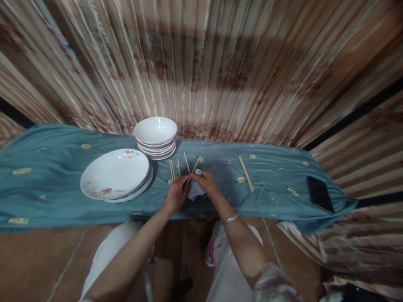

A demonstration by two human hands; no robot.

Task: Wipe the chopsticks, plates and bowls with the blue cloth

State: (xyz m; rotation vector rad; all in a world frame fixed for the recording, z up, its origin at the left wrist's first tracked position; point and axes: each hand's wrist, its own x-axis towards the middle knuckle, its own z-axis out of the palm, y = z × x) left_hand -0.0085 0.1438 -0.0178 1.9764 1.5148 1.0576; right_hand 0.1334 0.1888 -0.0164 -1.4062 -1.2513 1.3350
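Near the table's middle, my left hand [177, 193] is closed round wooden chopsticks [187, 162], whose upper ends spread apart above the fingers. Close beside it, my right hand [206, 183] is closed on a light blue cloth [196, 191] that touches the chopsticks. More chopsticks [171, 169] lie on the table just left of the hands. A separate pair of chopsticks [246, 173] rests to the right. My fingertips partly hide the lower ends of the held chopsticks.
A stack of white bowls [155, 131] stands at the back left, with stacked floral plates [115, 174] in front of it. At the right lies a black phone [320, 193] on the teal tablecloth [217, 201]. A striped curtain [201, 75] hangs behind the table.
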